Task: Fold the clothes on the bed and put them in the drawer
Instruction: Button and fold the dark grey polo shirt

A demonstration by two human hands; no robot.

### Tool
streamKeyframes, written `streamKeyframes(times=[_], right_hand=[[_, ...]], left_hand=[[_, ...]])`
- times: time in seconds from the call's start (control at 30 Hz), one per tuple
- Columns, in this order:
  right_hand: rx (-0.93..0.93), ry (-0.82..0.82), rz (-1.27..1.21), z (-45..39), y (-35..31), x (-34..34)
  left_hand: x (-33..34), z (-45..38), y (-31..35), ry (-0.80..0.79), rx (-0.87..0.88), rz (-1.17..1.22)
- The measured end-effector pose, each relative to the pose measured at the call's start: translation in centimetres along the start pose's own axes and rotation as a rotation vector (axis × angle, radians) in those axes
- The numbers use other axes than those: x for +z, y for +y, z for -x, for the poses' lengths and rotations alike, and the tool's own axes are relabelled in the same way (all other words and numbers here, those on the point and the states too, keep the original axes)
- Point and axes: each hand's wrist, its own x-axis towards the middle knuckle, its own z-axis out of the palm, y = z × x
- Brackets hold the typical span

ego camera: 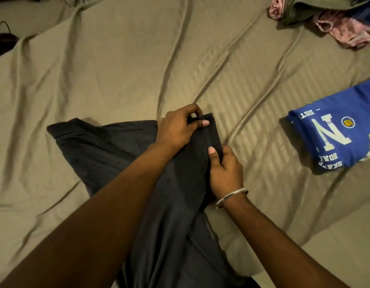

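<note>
A dark grey garment (109,150) lies spread on the olive bed sheet (138,65) and trails toward me at the bottom of the view. My left hand (178,126) pinches its far right corner between thumb and fingers. My right hand (224,169), with a metal bangle on the wrist, grips the same edge a little nearer to me. A folded blue T-shirt (335,129) with large pale letters rests on the sheet to the right, apart from both hands. No drawer is in view.
A heap of unfolded clothes (325,17), pink, green and dark blue, lies at the far right corner. A dark object (3,38) sits off the bed's left edge. The sheet is wrinkled across the middle and left.
</note>
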Motion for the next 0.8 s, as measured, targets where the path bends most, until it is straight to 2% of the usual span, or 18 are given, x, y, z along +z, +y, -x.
streamKeyframes(times=[0.1,0.3,0.4,0.47,0.53,0.63,0.73,0.8], right_hand=[[-0.073,-0.025,0.148,-0.5,1.2,-0.7],[-0.146,-0.033,0.136,-0.1,1.7,-0.8],[-0.240,0.050,0.288,0.8,1.8,-0.6],[-0.325,0.165,0.506,1.4,1.6,-0.4],[-0.493,0.249,0.605,1.5,0.6,0.3],[-0.791,0.135,0.543,-0.5,-1.4,2.9],[-0.810,0.001,0.652,-4.3,-2.7,5.3],[-0.795,-0.019,0.760,-6.4,-2.4,5.8]], left_hand=[[0.8,0.4,-0.1,-0.007,-0.026,-0.095],[-2.4,3.0,-4.0,0.173,0.135,-0.331],[-4.9,5.1,-7.1,0.308,0.071,-0.473],[-6.3,6.1,-8.7,0.307,-0.016,-0.579],[-7.5,6.7,-10.2,0.250,-0.089,-0.689],[-9.1,7.4,-12.0,0.184,-0.156,-0.723],[-10.9,8.0,-13.4,0.166,-0.162,-0.778],[-11.9,8.1,-14.0,0.126,-0.158,-0.849]])
